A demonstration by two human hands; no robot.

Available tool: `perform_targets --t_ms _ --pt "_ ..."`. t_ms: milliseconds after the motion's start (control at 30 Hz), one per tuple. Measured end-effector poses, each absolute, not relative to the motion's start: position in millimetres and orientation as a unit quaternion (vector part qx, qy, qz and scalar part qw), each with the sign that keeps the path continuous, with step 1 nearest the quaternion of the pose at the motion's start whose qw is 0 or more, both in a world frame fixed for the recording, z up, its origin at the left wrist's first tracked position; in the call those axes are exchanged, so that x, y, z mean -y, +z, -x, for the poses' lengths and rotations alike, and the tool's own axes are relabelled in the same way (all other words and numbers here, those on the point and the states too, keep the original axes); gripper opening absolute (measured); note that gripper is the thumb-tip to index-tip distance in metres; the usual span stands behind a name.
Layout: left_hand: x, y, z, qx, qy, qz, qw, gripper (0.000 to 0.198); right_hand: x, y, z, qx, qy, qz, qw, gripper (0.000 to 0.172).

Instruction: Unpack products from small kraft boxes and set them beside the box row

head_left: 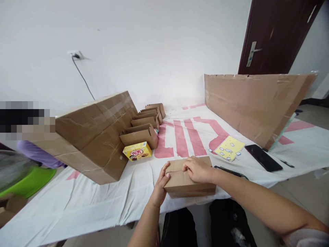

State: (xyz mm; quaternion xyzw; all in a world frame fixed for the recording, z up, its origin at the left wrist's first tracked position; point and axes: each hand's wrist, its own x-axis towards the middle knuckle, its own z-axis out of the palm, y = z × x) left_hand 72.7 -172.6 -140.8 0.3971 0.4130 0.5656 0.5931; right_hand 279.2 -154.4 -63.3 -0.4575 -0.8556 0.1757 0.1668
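A small brown cardboard box lies at the table's front edge, its top flaps meeting along a seam. Around its left end, my left hand grips the box, thumb and fingers against the side and top edge. My right hand rests on the top, its fingers curled and pressed at the seam of the flaps; what lies under those fingertips is hidden. Just right of the box is a black utility knife, partly behind my right forearm. A yellow snack carton stands to the box's left.
Several open cardboard boxes stand in a row beside a large cardboard panel. On the right are another cardboard panel, a yellow sheet with stickers, a black phone and a thin pen-like tool. A blurred person is at far left.
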Motion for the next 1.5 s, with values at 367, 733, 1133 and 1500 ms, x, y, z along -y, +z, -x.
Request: perform_targets --t_ms 367,733,1133,1500 --pt "171.8 -143.1 -72.1 -0.405 0.567 -0.399 0.597 0.065 153.4 -65.9 -274.6 0.864 0.135 0.451 0.177 0.019" --pt "171.8 -142.9 -71.7 -0.412 0.563 -0.405 0.592 0.063 149.2 -69.0 -270.4 0.84 0.148 0.491 0.176 0.018" --pt "173.1 -140.9 -72.7 -0.417 0.558 -0.403 0.594 0.067 152.3 -72.2 -272.2 0.844 0.142 0.481 0.192 0.02" --pt "174.0 -142.9 -71.8 -0.418 0.561 -0.409 0.586 0.062 152.3 -72.7 -273.4 0.842 0.142 0.478 0.206 0.019"
